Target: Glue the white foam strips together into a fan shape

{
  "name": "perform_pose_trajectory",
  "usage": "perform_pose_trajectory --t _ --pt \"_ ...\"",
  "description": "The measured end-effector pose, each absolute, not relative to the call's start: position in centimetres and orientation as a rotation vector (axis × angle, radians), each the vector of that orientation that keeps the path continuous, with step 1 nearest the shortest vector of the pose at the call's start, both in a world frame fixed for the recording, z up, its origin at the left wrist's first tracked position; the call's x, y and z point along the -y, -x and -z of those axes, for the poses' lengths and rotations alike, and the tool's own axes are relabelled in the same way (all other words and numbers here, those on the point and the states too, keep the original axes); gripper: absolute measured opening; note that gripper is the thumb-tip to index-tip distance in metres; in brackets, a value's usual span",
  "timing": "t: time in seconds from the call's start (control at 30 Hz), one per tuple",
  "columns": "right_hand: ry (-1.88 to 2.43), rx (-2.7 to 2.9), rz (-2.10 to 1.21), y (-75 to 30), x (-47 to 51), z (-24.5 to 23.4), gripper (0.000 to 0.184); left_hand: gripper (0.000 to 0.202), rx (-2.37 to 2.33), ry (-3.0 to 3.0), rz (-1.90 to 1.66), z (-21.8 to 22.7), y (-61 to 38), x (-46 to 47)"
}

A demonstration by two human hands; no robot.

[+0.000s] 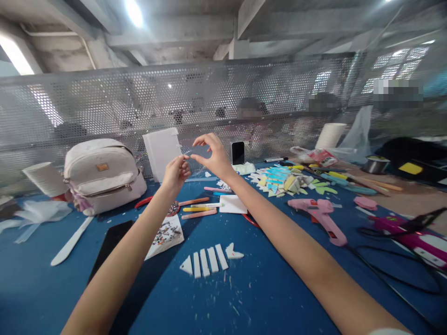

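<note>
1. pinching its fingertips together, the left hand (176,173) stood at the centre of the frame; i could not tell whether something tiny sat between them.
2. the right hand (217,157), just beside it, had thumb and fingers spread apart; whether its thumb tip touched the left fingertips was unclear. faint strands there were too thin to name.
3. white fish-shaped pieces (204,263), a head, four strips and a tail, lay in a row on the blue table (272,288), lower centre of the frame.
4. at lower left, the left forearm partly hid a dark flat object (110,239) and a sheet (159,249) of small bits.
5. the right forearm overlapped a white card (230,204) near the centre.
6. at right, a magenta device (415,239) was cut off by the frame edge.
7. people behind the perforated screen (146,100) were blurred.
</note>
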State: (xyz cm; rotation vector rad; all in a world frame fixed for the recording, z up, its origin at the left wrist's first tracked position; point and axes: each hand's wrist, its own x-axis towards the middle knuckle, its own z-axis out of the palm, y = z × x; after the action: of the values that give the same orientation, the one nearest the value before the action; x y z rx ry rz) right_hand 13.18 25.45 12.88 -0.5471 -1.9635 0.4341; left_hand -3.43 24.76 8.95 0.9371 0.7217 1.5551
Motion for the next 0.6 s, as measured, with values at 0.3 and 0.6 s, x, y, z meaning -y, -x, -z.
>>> perform_pose_trajectory --t 0.3,0.6 --pt "0.567 2.490 -0.770 -14.2 -24.3 -13.9 0.023 0.030 -0.652 -0.717 -1.656 -8.5 4.2 -25.6" --pt "0.751 2.501 -1.127 -13.9 -27.4 -8.8 0.022 0.030 -0.532 -0.617 -1.697 -8.5 4.3 -25.5"
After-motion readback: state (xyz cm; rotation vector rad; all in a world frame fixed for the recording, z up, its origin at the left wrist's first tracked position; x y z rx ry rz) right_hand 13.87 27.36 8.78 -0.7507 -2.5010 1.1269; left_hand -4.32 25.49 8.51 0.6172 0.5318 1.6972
